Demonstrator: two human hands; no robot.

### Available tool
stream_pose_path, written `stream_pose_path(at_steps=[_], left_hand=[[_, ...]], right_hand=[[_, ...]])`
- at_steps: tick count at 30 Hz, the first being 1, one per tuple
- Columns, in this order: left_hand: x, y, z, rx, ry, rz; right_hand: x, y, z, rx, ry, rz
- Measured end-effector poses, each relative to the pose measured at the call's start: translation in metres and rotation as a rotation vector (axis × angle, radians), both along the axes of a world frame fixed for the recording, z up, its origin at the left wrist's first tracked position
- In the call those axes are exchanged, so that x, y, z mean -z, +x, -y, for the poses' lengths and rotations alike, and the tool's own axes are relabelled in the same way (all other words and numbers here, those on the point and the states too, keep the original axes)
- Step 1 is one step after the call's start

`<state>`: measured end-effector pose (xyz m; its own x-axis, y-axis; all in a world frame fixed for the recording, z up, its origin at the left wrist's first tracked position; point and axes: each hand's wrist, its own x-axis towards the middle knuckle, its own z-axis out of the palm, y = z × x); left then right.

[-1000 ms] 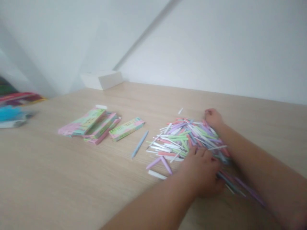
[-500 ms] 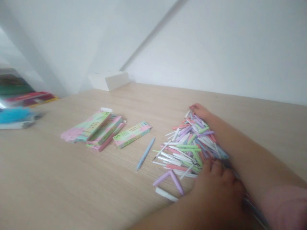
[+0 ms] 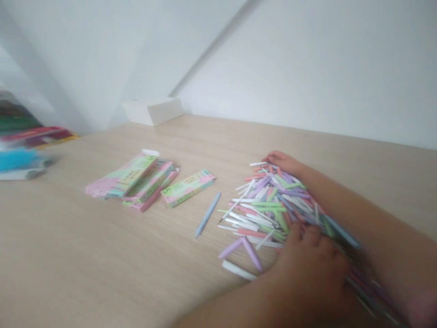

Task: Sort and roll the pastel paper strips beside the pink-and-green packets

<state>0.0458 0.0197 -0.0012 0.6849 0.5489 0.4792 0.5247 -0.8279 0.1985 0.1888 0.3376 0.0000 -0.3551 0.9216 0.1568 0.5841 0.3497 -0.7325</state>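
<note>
My left hand (image 3: 312, 259) kinda curled over the coloured sticks (image 3: 271, 205), right hand (image 3: 282, 161) at their far edge; couldn't tell if fingers (image 3: 312, 234) gripped any.

Wearing pink sleeve (image 3: 423, 309), blurred, its edge showing on my right forearm (image 3: 362, 218), lower right of pen pile (image 3: 269, 205); left forearm (image 3: 239, 300) showing bare.

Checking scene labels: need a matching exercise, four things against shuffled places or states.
1. light-blue pen
2. white box
3. purple pair
4. right hand

A. at the far edge of the stick pile
B. near the wall
C. between the printed cartons and the pile
D. arranged in a V

Pairs: 1-C; 2-B; 3-D; 4-A
</note>
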Motion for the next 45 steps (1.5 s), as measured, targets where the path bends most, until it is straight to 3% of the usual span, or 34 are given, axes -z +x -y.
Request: stream_pose_path(at_steps=[12, 20, 27, 34, 45], left_hand=[[-0.017, -0.001, 0.001, 0.019, 0.032, -0.091], [-0.01, -0.002, 0.003, 0.001, 0.024, -0.072], [-0.006, -0.001, 0.0, 0.061, 0.0, -0.075], [-0.006, -0.001, -0.003, 0.089, -0.039, -0.099], [-0.004, 0.001, -0.005, 0.107, -0.048, -0.087]], right_hand=[[0.003, 0.006, 0.059, 0.0, -0.081, -0.192], [0.003, 0.018, 0.097, 0.088, -0.116, -0.347], [0.007, 0.025, 0.104, 0.21, -0.096, -0.344], [0.008, 0.016, 0.091, 0.302, -0.009, -0.183], [-0.008, 0.032, 0.063, 0.274, 0.2, 0.382]])
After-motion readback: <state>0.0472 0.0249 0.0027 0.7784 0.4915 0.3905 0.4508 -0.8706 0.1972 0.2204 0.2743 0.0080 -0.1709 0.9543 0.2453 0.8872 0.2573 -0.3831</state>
